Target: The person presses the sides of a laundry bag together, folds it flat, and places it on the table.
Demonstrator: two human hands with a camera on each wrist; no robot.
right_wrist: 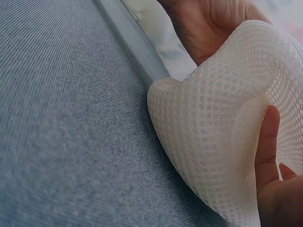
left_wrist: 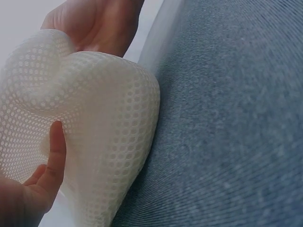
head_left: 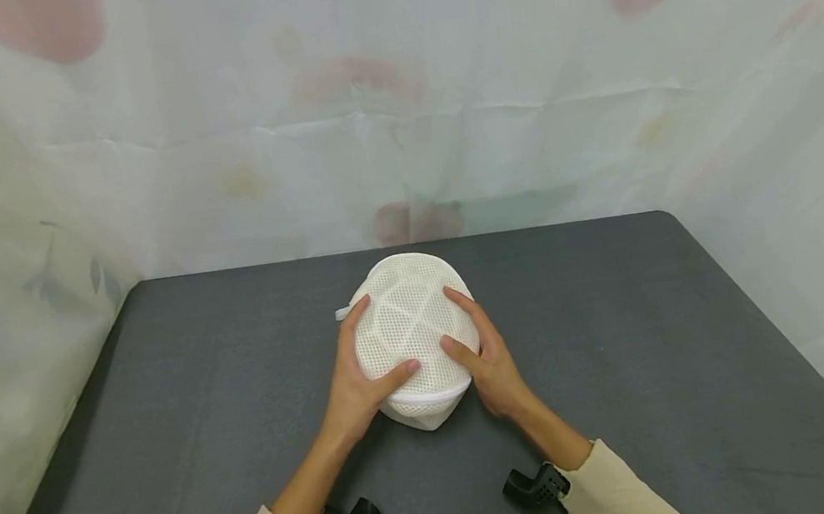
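White mesh is what's being handled here: a rounded, padded laundry bag is sat on the dark grey table, roughly in the middle and towards the near side. It's cupped from both sides. The left hand is laid against its left flank with the fingers spread up the side and the thumb pressed across the front, and the right hand is mirrored on the other flank. From the wrist views, the mesh is seen dented in where each thumb is pushed into it, so the bag is squeezed between the two palms rather than pinched. A small loop is stuck out at the bag's upper left, just beside the left fingertips. A pale flowery curtain is hung behind the table.
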